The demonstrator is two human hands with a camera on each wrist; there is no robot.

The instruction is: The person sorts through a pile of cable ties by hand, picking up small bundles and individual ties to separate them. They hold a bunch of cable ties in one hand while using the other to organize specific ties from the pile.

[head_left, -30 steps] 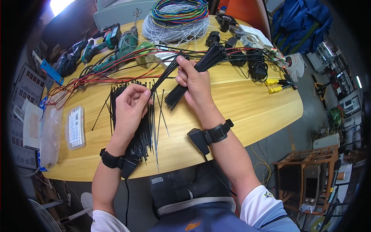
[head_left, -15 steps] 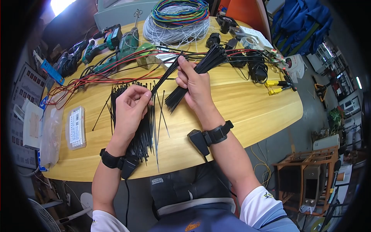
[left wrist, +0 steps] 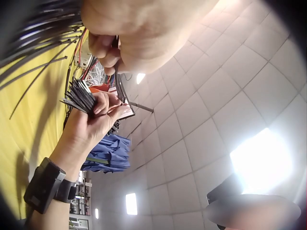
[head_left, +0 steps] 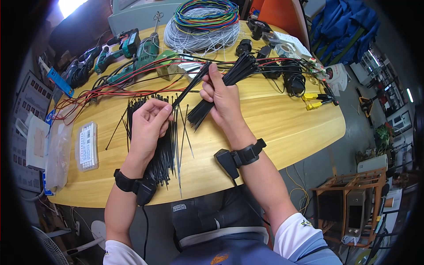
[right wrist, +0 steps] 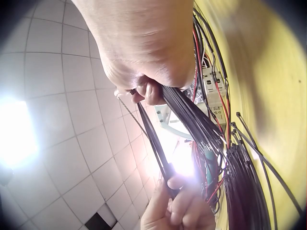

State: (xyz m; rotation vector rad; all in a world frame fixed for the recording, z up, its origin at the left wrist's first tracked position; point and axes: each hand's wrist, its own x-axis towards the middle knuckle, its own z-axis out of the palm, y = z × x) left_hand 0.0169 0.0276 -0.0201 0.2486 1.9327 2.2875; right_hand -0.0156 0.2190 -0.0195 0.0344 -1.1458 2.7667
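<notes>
My left hand (head_left: 151,117) pinches the lower end of a thin bunch of black cable ties (head_left: 191,87) between thumb and forefinger. The bunch slants up to my right hand (head_left: 225,99), its upper end beside that hand's raised thumb. Curled fingers of the right hand grip a thicker bundle of cable ties (head_left: 242,70), whose tail ends fan out below. In the right wrist view the thin bunch (right wrist: 153,139) and the thick bundle (right wrist: 192,117) run apart from each other. Beneath the left hand, a pile of loose cable ties (head_left: 163,154) lies on the wooden table (head_left: 265,119).
Red and black wires (head_left: 132,91) cross the table behind the hands. Farther back are green power drills (head_left: 145,51) and a wire coil (head_left: 203,33). A clear plastic case (head_left: 87,145) lies at the left, yellow-handled pliers (head_left: 316,104) at the right.
The right thumb has shifted slightly right, off the upper end of the thin bunch, which now shows beside it. The left hand has stayed in place with its pinch.
</notes>
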